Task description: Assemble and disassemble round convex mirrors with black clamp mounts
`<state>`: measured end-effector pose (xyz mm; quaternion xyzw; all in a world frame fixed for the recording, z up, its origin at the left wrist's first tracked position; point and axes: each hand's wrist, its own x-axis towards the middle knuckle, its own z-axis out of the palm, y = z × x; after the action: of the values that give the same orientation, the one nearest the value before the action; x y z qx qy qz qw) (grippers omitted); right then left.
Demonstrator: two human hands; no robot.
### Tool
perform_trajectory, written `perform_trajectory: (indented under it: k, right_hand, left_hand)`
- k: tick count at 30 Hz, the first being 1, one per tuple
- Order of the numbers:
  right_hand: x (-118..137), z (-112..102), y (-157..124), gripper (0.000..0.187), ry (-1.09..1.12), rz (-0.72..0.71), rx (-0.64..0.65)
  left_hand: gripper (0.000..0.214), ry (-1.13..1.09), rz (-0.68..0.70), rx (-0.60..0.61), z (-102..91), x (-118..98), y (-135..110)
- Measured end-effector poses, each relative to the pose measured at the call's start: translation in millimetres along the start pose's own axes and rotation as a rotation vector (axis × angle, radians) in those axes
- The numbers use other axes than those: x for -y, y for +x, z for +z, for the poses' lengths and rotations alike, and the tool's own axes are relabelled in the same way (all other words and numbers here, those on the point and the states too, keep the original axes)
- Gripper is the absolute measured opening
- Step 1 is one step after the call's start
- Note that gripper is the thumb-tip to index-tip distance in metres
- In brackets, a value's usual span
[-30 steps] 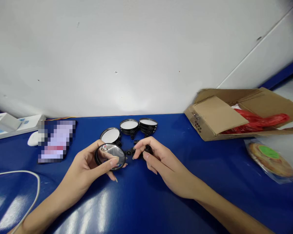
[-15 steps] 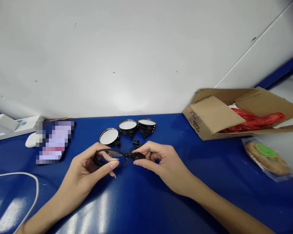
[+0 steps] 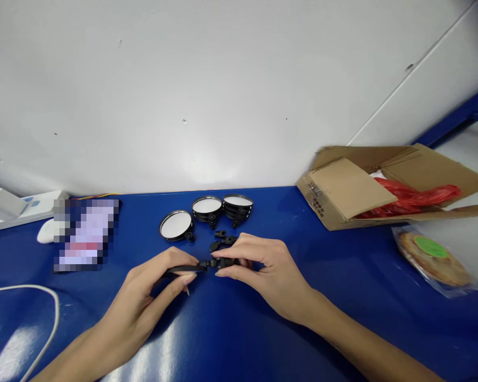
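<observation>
My left hand [image 3: 151,292] pinches a round black-rimmed mirror [image 3: 179,270], held flat and seen edge-on just above the blue table [image 3: 239,339]. My right hand [image 3: 263,270] grips the small black bracket [image 3: 217,262] joined to the mirror's right side. Both hands meet at the table's middle. Just behind them lie loose black bracket parts [image 3: 222,240].
A single round mirror [image 3: 176,225] and two short stacks of mirrors [image 3: 223,207] sit behind the hands. An open cardboard box [image 3: 386,185] with red plastic stands at the right, a wrapped round item [image 3: 436,255] beside it. A white cable [image 3: 32,297], mouse and power strip lie left.
The mirror has tilted from facing me to lying flat and edge-on, and both hands have lowered it toward the table. My right hand stays on the bracket.
</observation>
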<state>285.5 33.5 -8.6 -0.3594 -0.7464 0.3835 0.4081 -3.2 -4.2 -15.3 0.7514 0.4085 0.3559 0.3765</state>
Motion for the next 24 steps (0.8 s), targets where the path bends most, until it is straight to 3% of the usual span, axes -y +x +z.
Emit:
perform_trajectory:
  k: [4,8,10,15,19,24]
  right_hand:
    - [-2,3,-2,0.02,-0.077,-0.184,-0.023]
    - [5,13,-8,0.022,-0.186,-0.33,0.004]
    - [9,18,-11,0.023,-0.24,-0.335,-0.004]
    - [13,15,-9,0.018,-0.177,-0.223,-0.043]
    - [12,7,-7,0.02,-0.165,-0.143,-0.025]
    - [15,7,-8,0.019,-0.097,-0.059,-0.017]
  left_hand:
    - [0.036,0.082,0.109,0.087,-2.2,-9,0]
    - [0.039,0.081,0.07,0.228,0.4,-13,-2]
    - [0.037,0.042,0.06,0.247,3.2,-11,-4]
    - [0.037,-0.022,0.107,0.089,7.3,-2,-3]
    - [0.023,-0.13,-0.004,-0.042,6.8,-2,0]
    - [0.017,-0.164,-0.033,-0.084,6.4,-6,-2]
